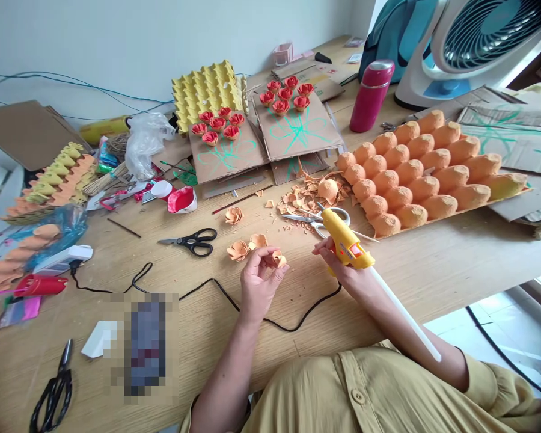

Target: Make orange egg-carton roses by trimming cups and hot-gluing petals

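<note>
Between the thumb and fingers of my left hand (262, 279) is a small orange egg-carton flower (278, 259). My right hand (342, 267) grips a yellow hot glue gun (345, 237), its nozzle pointing up and away from me; a long white glue stick (403, 313) sticks out of its back over my forearm. Just beyond my left hand lie two cut carton flowers, one at the left (238, 250) and one at the right (258, 242). Another carton flower (234, 215) sits farther back. White-handled scissors (315, 224) lie behind the glue gun, beside carton scraps (297, 201).
An orange egg tray (415, 174) fills the right side. Cardboard sheets with red flowers (225, 150) stand at the back, near a pink bottle (372, 96) and fan (478, 48). Black scissors (193, 242), a red paint cup (183, 199) and the gun's black cord (293, 329) lie on the table.
</note>
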Action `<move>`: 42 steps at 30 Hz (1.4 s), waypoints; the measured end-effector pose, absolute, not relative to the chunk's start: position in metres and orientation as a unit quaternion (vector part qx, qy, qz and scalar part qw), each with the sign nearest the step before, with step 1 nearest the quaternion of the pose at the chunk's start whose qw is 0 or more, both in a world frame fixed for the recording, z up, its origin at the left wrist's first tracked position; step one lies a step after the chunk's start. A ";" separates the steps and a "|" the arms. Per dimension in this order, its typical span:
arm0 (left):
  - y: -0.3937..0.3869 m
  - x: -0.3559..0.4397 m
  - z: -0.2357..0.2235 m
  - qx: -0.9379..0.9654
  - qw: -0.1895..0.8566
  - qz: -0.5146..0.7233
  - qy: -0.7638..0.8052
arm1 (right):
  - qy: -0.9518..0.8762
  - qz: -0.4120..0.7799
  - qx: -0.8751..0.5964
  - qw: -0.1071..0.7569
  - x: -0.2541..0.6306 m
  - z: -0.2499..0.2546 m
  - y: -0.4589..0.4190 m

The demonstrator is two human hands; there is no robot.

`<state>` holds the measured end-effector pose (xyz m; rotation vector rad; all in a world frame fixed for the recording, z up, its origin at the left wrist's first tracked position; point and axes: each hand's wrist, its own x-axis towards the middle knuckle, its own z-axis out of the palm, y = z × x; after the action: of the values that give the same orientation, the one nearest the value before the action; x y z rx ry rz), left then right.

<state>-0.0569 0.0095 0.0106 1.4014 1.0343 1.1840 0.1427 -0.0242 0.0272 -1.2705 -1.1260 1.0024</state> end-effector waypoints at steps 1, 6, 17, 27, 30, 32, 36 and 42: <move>0.009 -0.057 0.010 0.602 0.466 0.481 0.434 | -0.486 0.415 -0.534 0.554 0.143 0.026 -0.025; 0.007 -0.058 0.012 0.666 0.375 0.459 0.453 | -0.534 0.438 -0.517 0.506 0.144 0.022 -0.028; 0.010 -0.066 0.018 0.644 0.409 0.487 0.425 | -0.628 0.478 -0.477 0.388 0.144 0.028 -0.032; 0.010 -0.068 0.017 0.643 0.406 0.486 0.431 | -0.636 0.465 -0.489 0.374 0.145 0.020 -0.038; 0.010 -0.066 0.018 0.640 0.413 0.486 0.428 | -0.642 0.456 -0.491 0.373 0.145 0.019 -0.038; 0.010 -0.066 0.018 0.639 0.416 0.488 0.425 | -0.646 0.451 -0.491 0.372 0.145 0.019 -0.038; 0.010 -0.066 0.019 0.640 0.419 0.489 0.419 | -0.649 0.435 -0.496 0.379 0.144 0.020 -0.038; 0.010 -0.066 0.019 0.640 0.417 0.489 0.421 | -0.669 0.405 -0.485 0.391 0.141 0.024 -0.035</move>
<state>-0.0657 0.0104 0.0192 1.6071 1.0555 1.2270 0.1414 -0.0355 0.0238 -1.2327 -1.6999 1.0297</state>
